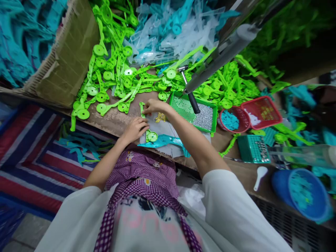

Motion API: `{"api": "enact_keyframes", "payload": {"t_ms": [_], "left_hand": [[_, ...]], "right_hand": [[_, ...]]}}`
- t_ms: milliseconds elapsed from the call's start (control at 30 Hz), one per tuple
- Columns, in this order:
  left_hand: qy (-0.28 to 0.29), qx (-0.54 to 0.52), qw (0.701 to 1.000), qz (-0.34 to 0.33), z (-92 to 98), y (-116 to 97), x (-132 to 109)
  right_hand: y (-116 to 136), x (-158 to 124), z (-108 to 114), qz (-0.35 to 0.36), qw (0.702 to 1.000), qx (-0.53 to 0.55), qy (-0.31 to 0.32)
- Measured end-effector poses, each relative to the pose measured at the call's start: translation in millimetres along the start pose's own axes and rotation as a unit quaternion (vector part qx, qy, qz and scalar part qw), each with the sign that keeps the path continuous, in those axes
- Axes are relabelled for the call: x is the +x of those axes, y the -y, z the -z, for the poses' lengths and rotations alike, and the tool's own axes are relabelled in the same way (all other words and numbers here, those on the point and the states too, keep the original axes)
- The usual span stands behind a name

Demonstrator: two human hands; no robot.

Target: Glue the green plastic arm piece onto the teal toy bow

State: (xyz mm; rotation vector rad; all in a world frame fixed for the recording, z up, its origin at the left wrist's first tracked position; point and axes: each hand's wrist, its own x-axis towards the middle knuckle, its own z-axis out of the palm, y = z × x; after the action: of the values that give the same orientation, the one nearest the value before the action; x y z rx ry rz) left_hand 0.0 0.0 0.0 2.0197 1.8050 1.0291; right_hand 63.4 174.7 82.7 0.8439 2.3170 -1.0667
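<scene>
A bright green plastic arm-shaped part [152,136] with a round disc at its near end lies on a grey cloth on the bench. Curled over its middle, the fingers of my left hand [135,129] press it down. My right hand [154,106] is at its far end with thumb and fingers pinched together; what they hold is too small to see. A turquoise plastic part [168,140] lies along the bench edge, just nearer me than the green one. Right of my right hand, a green tray [215,120] holds many small silvery pieces.
A hammer [189,87] slants over the tray beside a grey metal rod [220,57]. Heaped green parts [118,80] cover the back. A cardboard box [65,52] stands left. Rightward are a red basket [262,110], a teal block [250,148], a white spoon [260,176] and a blue bucket [282,187].
</scene>
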Motion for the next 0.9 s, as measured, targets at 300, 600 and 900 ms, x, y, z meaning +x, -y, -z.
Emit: {"api": "enact_keyframes", "payload": {"t_ms": [300, 600, 900], "left_hand": [[0.014, 0.003, 1.000, -0.001, 1.6, -1.1, 0.7], [-0.010, -0.017, 1.000, 0.001, 1.6, -1.2, -0.2], [-0.091, 0.001, 0.993, 0.080, 10.4, 15.8, 5.9]], "right_hand": [[8.7, 8.7, -1.5, -0.067, 0.997, -0.045, 0.005], [-21.8, -37.3, -34.9, -0.010, 0.977, -0.001, -0.212], [-13.0, -62.1, -87.8, -0.106, 0.936, 0.096, -0.320]]}}
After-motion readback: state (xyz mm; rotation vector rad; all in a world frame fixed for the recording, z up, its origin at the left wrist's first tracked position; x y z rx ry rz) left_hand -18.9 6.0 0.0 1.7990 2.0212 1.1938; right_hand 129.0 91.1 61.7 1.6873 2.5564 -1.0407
